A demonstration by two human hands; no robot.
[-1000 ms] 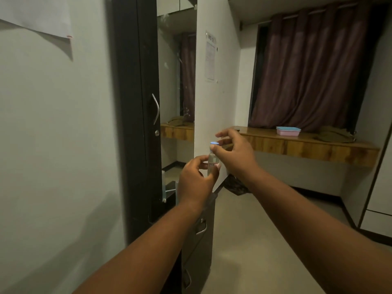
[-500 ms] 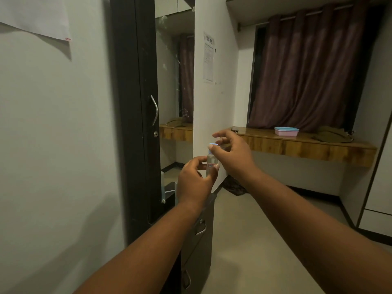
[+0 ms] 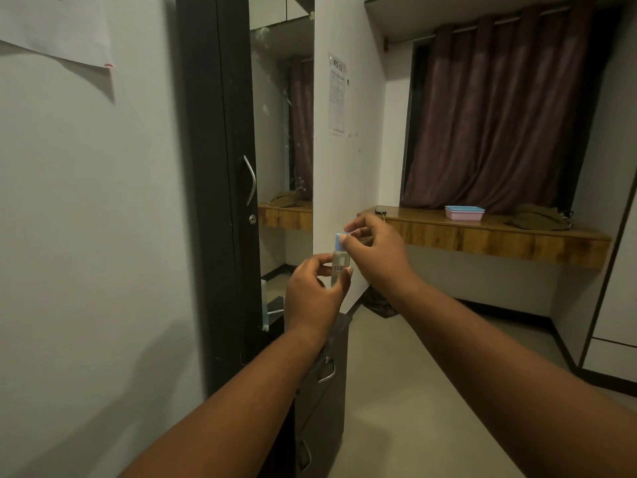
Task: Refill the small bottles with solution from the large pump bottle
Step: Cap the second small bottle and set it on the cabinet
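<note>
Little changed since prior frames: left hand [image 3: 312, 293] still pinches small bottle [image 3: 339, 267] upright; right hand [image 3: 374, 251] fingertips still closed on blue cap [image 3: 340, 241], wrist cocked

Both arms reach out at chest height in a dim room, where the left hand [image 3: 315, 291] grips the body of a small clear bottle [image 3: 339, 267] held upright. The right hand [image 3: 374, 251] pinches the bottle's blue cap [image 3: 339, 241] from above with thumb and fingertips. Behind them a dark cabinet door [image 3: 220, 188] stands beside a mirror [image 3: 281, 132], and a pink-and-blue box [image 3: 464, 213] sits on a wooden ledge [image 3: 482, 236] under maroon curtains [image 3: 496, 115].
</note>
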